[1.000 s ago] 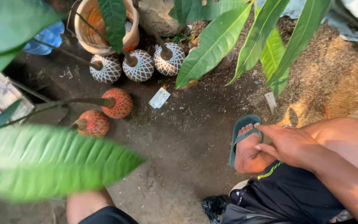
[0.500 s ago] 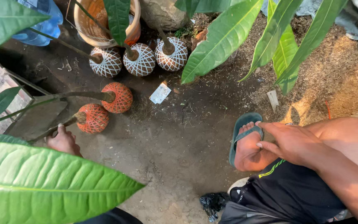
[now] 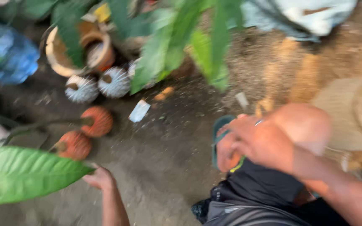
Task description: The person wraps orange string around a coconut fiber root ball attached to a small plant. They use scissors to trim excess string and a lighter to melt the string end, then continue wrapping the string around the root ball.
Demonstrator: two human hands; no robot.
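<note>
The picture is blurred by motion. My left hand (image 3: pixel 100 178) hovers low over the dirt with nothing in it, just below an orange net-wrapped root ball (image 3: pixel 74 145) and touching the tip of a big green leaf (image 3: pixel 21 173). A second orange ball (image 3: pixel 99 120) lies just behind the first, and each has a thin stem running left. My right hand (image 3: pixel 259 143) rests on my bare foot in a green sandal (image 3: pixel 220 125), beside my bent knee (image 3: pixel 302 125).
Two white net-wrapped balls (image 3: pixel 80 88) (image 3: pixel 113 82) sit in front of a tan pot (image 3: pixel 57 58). A blue bag (image 3: pixel 13 58) is at the far left and a white scrap (image 3: pixel 139 111) lies on the ground. Green leaves (image 3: pixel 168 46) hang overhead, with a tan sack (image 3: pixel 344 113) at right.
The view has swung and gone blurry. My left hand came into view near the orange balls and now sits a little below them. My right hand stays on my foot.
</note>
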